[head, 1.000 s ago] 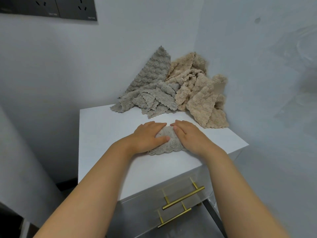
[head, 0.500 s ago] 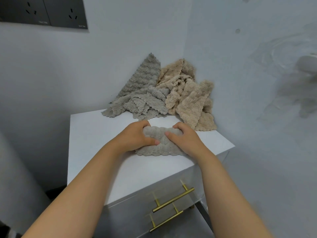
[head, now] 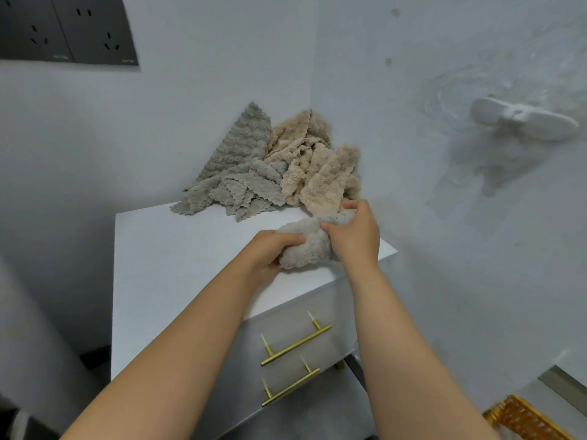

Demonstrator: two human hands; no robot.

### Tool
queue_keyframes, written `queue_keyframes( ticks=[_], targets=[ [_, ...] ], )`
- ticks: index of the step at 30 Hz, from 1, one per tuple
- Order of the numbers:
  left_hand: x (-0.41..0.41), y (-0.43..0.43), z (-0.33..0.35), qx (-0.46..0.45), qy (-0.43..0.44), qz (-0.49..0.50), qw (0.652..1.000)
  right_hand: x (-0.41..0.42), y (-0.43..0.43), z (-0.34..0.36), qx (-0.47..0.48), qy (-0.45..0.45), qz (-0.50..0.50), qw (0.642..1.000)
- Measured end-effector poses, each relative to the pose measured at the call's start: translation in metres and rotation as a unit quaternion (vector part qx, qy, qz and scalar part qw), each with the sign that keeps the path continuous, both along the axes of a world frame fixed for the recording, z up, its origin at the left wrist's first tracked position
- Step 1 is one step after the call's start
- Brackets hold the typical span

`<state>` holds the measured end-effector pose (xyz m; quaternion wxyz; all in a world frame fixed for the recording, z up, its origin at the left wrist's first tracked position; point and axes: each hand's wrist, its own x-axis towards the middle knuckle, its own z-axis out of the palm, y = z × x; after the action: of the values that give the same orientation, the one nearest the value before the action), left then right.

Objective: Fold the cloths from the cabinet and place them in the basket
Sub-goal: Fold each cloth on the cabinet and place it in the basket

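Left hand [head: 270, 250] and right hand [head: 357, 236] of mine both grip the bunched grey fluffy cloth [head: 306, 249] between them, fingers curled round it, near the front right edge of the white cabinet [head: 178, 249], before the grey-and-beige cloth heap [head: 270, 176].

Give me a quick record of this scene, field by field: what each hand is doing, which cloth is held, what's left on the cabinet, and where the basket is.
left hand: grips the near end of the folded grey cloth
right hand: grips its far end
cloth position: over the right front part of the cabinet top; lifted or resting, cannot tell
left to fold: grey cloths and beige cloths, heaped in the wall corner
basket: gold rim at lower right, contents hidden
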<state>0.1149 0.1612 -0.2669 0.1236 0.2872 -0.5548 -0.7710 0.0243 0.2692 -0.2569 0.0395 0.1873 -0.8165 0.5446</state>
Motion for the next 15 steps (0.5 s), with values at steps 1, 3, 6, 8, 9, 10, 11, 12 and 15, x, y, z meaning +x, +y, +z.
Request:
queue_keyframes(
  ticks=[1, 3, 6, 8, 9, 10, 11, 12, 15],
  targets=[
    [-0.002, 0.009, 0.0, 0.036, 0.017, -0.006, 0.999, 0.001, 0.009, 0.0, 0.01, 0.015, -0.014, 1.0],
    [-0.004, 0.025, -0.002, 0.048, 0.033, -0.025, 0.998, 0.004, 0.029, -0.007, 0.044, 0.041, -0.03, 0.998],
    [-0.006, 0.065, -0.009, -0.055, 0.007, -0.068, 0.996, 0.004, 0.073, -0.024, 0.098, 0.074, -0.052, 0.991],
    [-0.007, 0.097, -0.016, -0.127, -0.016, -0.078, 0.989, 0.003, 0.102, -0.036, 0.129, 0.094, -0.065, 0.985],
    [-0.01, 0.111, -0.02, -0.137, -0.022, -0.074, 0.988, 0.003, 0.114, -0.04, 0.146, 0.108, -0.071, 0.981],
    [-0.013, 0.125, -0.026, -0.136, -0.026, -0.071, 0.988, 0.003, 0.127, -0.043, 0.165, 0.121, -0.078, 0.976],
    [-0.017, 0.14, -0.034, -0.129, -0.035, -0.07, 0.989, 0.004, 0.14, -0.047, 0.182, 0.13, -0.08, 0.971],
    [-0.021, 0.15, -0.04, -0.105, -0.043, -0.061, 0.992, 0.003, 0.147, -0.05, 0.201, 0.141, -0.074, 0.966],
    [-0.027, 0.186, -0.054, 0.074, -0.068, -0.038, 0.994, 0.003, 0.178, -0.059, 0.285, 0.163, -0.047, 0.943]
  ],
)
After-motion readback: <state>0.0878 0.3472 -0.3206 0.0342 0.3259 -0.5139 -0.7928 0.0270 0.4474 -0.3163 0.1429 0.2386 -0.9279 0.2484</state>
